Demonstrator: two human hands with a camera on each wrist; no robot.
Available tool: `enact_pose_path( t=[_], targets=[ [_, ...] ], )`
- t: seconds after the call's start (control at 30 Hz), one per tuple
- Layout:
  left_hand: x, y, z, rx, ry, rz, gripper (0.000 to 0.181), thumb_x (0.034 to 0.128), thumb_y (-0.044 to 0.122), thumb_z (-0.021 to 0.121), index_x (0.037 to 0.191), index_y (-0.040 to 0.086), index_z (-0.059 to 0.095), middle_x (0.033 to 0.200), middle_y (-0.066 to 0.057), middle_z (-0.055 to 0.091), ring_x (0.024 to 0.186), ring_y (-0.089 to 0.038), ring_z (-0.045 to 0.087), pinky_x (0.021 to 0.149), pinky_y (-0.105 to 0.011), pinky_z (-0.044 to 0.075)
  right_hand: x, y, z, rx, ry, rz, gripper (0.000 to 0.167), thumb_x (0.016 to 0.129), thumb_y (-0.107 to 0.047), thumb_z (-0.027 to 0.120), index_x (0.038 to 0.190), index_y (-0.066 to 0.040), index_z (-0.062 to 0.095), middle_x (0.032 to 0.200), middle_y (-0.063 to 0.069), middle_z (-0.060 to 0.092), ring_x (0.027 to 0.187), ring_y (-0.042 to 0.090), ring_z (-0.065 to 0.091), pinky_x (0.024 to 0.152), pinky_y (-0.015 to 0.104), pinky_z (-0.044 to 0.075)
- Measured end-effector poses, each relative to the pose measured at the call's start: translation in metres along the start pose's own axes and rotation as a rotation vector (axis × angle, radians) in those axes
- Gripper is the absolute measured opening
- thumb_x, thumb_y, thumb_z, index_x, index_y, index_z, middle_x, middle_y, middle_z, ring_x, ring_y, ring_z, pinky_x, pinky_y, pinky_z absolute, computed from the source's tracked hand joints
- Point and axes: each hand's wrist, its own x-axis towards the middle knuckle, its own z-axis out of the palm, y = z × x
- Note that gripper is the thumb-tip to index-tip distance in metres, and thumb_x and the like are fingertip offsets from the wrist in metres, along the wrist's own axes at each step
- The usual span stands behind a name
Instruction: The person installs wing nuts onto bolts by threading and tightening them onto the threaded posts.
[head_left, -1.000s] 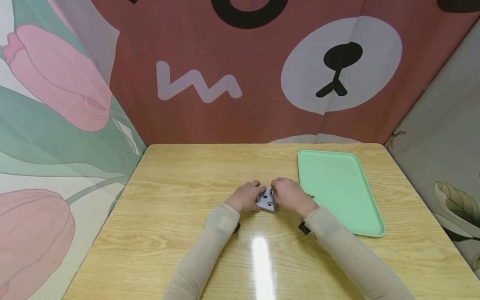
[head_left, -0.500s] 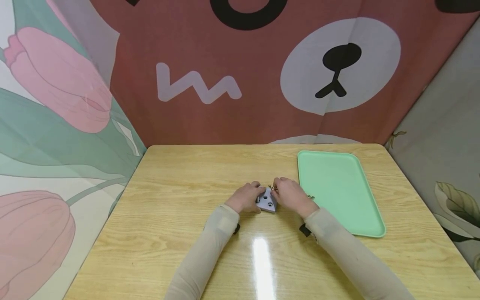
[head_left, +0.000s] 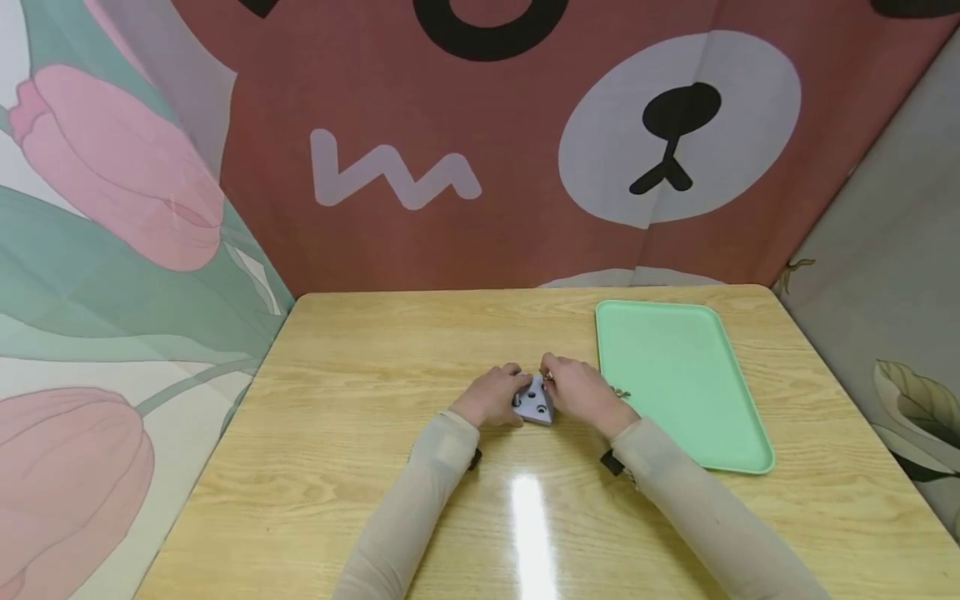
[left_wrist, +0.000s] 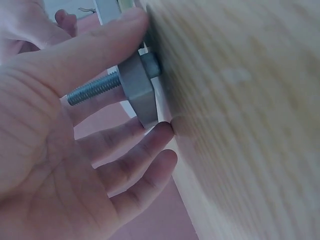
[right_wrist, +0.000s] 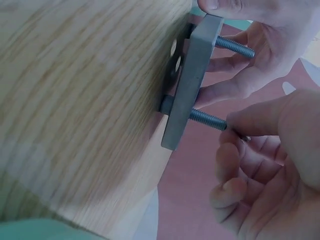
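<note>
A grey, roughly triangular plate (head_left: 534,410) with holes lies in the middle of the table, raised on bolt heads. My left hand (head_left: 491,396) grips its left side between thumb and fingers, next to an upright threaded bolt (left_wrist: 95,89). At the plate's far right corner, my right hand (head_left: 583,390) pinches a small brass-coloured wing nut (head_left: 548,376). In the right wrist view the pinching fingertips are at the tip of a second bolt (right_wrist: 207,119); only a glint of the wing nut shows between them. The first bolt's thread stands bare.
A green tray (head_left: 682,383) lies to the right on the wooden table (head_left: 360,350). By its left edge, partly behind my right hand, sits another small brass-coloured piece (head_left: 620,392). Printed cloth hangs behind the table and at both sides.
My right fingers shift slightly about the bolt; the wing nut showed more half a second ago and is now more covered. The left hand and plate stay in place.
</note>
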Motion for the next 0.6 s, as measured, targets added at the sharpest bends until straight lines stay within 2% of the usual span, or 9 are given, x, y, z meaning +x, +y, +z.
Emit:
enact_pose_path(
  t=[0.1,0.3,0.5,0.6],
  targets=[
    [0.0008,0.0002,0.0005,0.005,0.006,0.007,0.075,0.0777,0.034,0.079,0.142,0.017,0.044,0.14,-0.007,0.041,0.117,-0.025,0.047,0.092,-0.034,0.043,-0.0004,0.0004,0.0006,0.014,-0.011,-0.009,0.009,0.091,-0.009,0.06,0.099,-0.007,0.061,0.084,0.004,0.062,0.065,0.013,0.056,0.055,0.028,0.046],
    [-0.0002,-0.0008,0.0042,0.0,0.01,0.01,0.075,0.0777,0.035,0.078,0.142,0.018,0.044,0.14,-0.007,0.041,0.117,-0.026,0.047,0.092,-0.034,0.043,-0.0007,-0.0044,-0.0012,0.033,-0.044,-0.025,0.019,0.089,-0.007,0.058,0.104,-0.001,0.066,0.092,0.009,0.064,0.073,0.015,0.06,0.06,0.029,0.05],
    [0.0022,-0.0031,0.0024,0.004,0.003,0.005,0.077,0.0772,0.035,0.079,0.143,0.018,0.043,0.142,-0.007,0.04,0.121,-0.027,0.045,0.096,-0.036,0.041,0.0041,-0.0061,-0.0056,-0.061,0.019,-0.033,0.01,0.089,-0.01,0.064,0.093,-0.003,0.07,0.083,0.006,0.057,0.07,0.017,0.054,0.059,0.029,0.047],
    [0.0026,-0.0035,0.0026,-0.014,-0.01,-0.001,0.077,0.0774,0.036,0.079,0.144,0.018,0.042,0.143,-0.006,0.038,0.124,-0.027,0.043,0.097,-0.036,0.04,0.0054,-0.007,-0.0063,-0.102,0.013,-0.005,0.009,0.088,-0.011,0.066,0.092,-0.004,0.071,0.084,0.006,0.053,0.072,0.019,0.049,0.061,0.03,0.046]
  ],
)
